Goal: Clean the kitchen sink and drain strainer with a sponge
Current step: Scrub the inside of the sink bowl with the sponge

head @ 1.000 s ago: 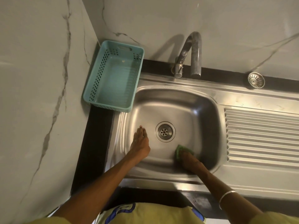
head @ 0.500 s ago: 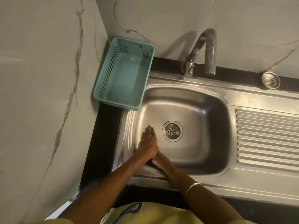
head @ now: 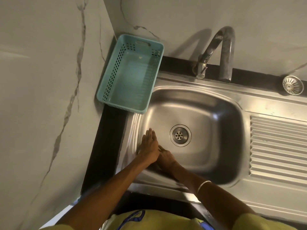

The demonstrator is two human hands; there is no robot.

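The steel sink has its drain open at the middle of the basin floor. My left hand lies flat on the floor left of the drain, fingers straight and together. My right hand is pressed low against the near-left part of the basin, partly tucked under the left hand. The green sponge it held a second ago is hidden beneath the hands. The loose drain strainer sits on the dark ledge at the far right, apart from both hands.
A curved faucet rises behind the basin. A teal plastic basket stands at the back-left corner, overhanging the sink rim. The ribbed drainboard stretches to the right. Marble walls close in at left and back.
My right hand swept the sponge from the near-right of the basin leftward to under my left hand. The sponge went out of sight. The left hand stayed put.
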